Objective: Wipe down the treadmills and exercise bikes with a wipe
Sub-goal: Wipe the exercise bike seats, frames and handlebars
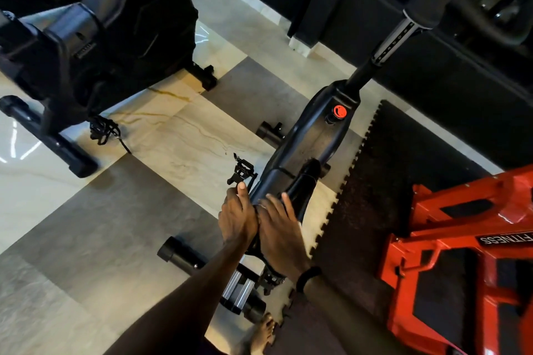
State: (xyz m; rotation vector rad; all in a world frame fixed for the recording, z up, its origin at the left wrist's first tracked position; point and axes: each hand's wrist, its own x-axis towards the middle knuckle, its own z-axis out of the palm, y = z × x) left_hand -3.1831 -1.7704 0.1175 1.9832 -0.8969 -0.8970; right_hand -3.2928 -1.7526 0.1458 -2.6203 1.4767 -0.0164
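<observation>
The exercise bike [305,135] stands on the tiled floor [121,210], beside a dark foam mat [383,187]. Both hands rest on its black frame below the red knob [339,111]. The left hand [237,215] curls round the frame's edge, thumb up near the pedal [242,171]. The right hand [278,228] lies flat, fingers straight. No wipe can be made out. A second bike [95,37] stands well apart.

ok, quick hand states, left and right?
Left hand: fingers curled onto the side of the exercise bike frame; whether it holds a wipe cannot be told.
Right hand: open, fingers straight, lying on the frame.
</observation>
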